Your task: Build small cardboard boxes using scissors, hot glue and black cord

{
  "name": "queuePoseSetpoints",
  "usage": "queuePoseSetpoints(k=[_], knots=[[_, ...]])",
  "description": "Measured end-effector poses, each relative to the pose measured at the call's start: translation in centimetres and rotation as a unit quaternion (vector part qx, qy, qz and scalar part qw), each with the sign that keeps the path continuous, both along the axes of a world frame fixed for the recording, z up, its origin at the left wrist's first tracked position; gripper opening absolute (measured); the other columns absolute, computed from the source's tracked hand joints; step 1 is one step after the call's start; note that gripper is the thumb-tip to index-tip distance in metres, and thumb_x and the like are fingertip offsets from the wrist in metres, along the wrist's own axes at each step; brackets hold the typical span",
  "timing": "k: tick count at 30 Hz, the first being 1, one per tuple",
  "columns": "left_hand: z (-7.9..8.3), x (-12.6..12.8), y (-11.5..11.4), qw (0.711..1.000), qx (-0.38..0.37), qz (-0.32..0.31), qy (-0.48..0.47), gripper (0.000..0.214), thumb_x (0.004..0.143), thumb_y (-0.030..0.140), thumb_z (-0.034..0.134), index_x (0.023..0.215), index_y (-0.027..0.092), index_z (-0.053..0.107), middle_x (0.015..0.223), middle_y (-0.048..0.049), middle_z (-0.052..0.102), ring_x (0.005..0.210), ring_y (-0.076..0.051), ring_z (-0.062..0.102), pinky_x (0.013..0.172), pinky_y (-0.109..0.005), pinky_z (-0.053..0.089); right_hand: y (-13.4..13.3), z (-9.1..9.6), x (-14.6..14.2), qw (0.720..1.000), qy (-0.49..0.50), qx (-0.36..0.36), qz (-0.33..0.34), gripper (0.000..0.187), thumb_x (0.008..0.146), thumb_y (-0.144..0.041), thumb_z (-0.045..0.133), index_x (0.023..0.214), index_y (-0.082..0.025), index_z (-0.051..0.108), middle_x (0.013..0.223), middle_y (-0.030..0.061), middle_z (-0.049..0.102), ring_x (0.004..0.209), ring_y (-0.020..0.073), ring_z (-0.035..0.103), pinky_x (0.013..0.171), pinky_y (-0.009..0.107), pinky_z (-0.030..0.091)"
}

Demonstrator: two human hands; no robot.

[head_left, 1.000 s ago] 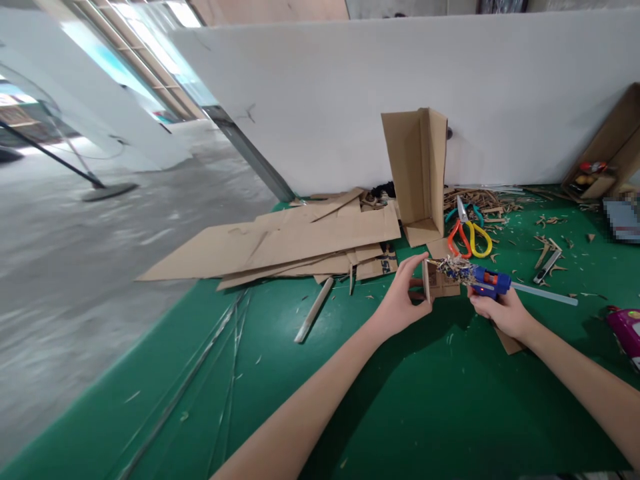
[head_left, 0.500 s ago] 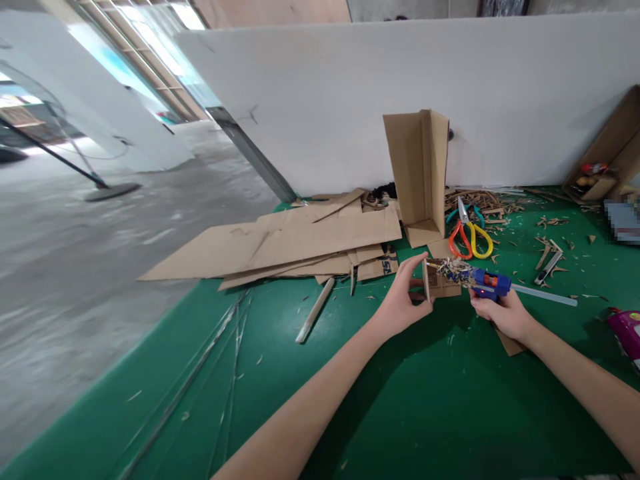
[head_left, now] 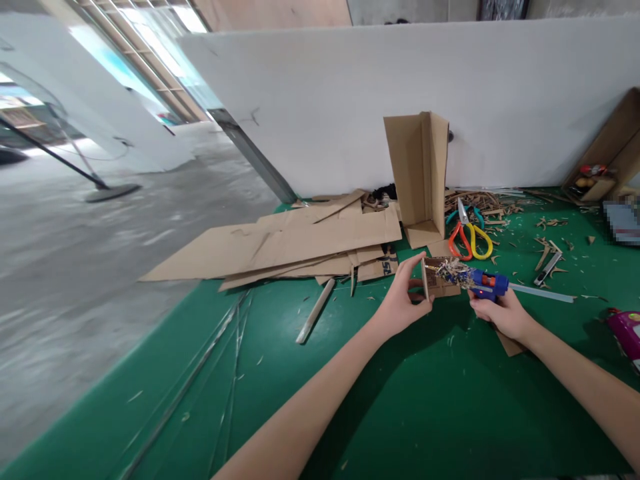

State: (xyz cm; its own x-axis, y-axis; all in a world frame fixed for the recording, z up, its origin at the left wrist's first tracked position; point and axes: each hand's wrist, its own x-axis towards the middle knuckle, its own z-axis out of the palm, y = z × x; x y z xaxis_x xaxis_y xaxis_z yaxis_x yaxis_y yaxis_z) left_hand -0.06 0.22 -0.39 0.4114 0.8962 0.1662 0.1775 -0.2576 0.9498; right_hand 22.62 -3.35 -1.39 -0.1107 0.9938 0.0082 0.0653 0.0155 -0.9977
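My left hand (head_left: 403, 299) grips a small upright cardboard piece (head_left: 436, 283) by its left edge, holding it on the green table (head_left: 280, 393). My right hand (head_left: 503, 313) holds a blue glue gun (head_left: 484, 284). Its nozzle, crusted with dried glue and cardboard scraps, points left and touches the cardboard piece. A clear glue stick (head_left: 543, 293) sticks out of the gun's back toward the right.
Flat cardboard sheets (head_left: 300, 243) lie at the left. A tall folded cardboard piece (head_left: 417, 177) stands against the white wall. Orange and yellow scissors (head_left: 467, 233), a utility knife (head_left: 546, 267), cardboard scraps and a wooden stick (head_left: 314, 310) lie around. A pink object (head_left: 625, 330) sits at the right edge.
Both hands stay nearly still; the glue gun has shifted very slightly left against the cardboard piece.
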Motion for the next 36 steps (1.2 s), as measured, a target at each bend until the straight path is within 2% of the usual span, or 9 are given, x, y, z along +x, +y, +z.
queuePoseSetpoints(k=[14, 20, 36], knots=[[-0.49, -0.08, 0.29, 1.0, -0.011, 0.012, -0.02, 0.08, 0.079, 0.021, 0.067, 0.148, 0.032, 0.03, 0.148, -0.0163, 0.04, 0.106, -0.026, 0.064, 0.065, -0.03, 0.063, -0.04, -0.35, 0.05, 0.999, 0.003, -0.035, -0.012, 0.025, 0.065, -0.039, 0.071, 0.075, -0.019, 0.058, 0.056, -0.0053, 0.046, 0.048, 0.011, 0.041, 0.047, 0.026, 0.033], [-0.59, -0.25, 0.41, 1.0, -0.006, 0.013, -0.008, 0.08, 0.08, 0.021, 0.067, 0.149, 0.033, 0.029, 0.149, -0.0164, 0.038, 0.102, -0.024, 0.065, 0.064, -0.027, 0.061, -0.17, -0.54, 0.0, 0.999, 0.006, -0.045, -0.019, 0.03, 0.063, -0.042, 0.073, 0.077, -0.02, 0.058, 0.056, -0.0052, 0.047, 0.049, 0.0115, 0.041, 0.048, 0.027, 0.034], [-0.84, -0.27, 0.62, 1.0, -0.003, 0.022, -0.022, 0.08, 0.079, 0.022, 0.068, 0.148, 0.03, 0.029, 0.15, -0.0166, 0.037, 0.105, -0.024, 0.064, 0.069, -0.03, 0.061, -0.09, -0.44, 0.18, 0.999, -0.003, -0.05, 0.001, 0.028, 0.064, -0.04, 0.072, 0.074, -0.021, 0.056, 0.056, -0.0049, 0.047, 0.052, 0.0125, 0.043, 0.049, 0.027, 0.034]])
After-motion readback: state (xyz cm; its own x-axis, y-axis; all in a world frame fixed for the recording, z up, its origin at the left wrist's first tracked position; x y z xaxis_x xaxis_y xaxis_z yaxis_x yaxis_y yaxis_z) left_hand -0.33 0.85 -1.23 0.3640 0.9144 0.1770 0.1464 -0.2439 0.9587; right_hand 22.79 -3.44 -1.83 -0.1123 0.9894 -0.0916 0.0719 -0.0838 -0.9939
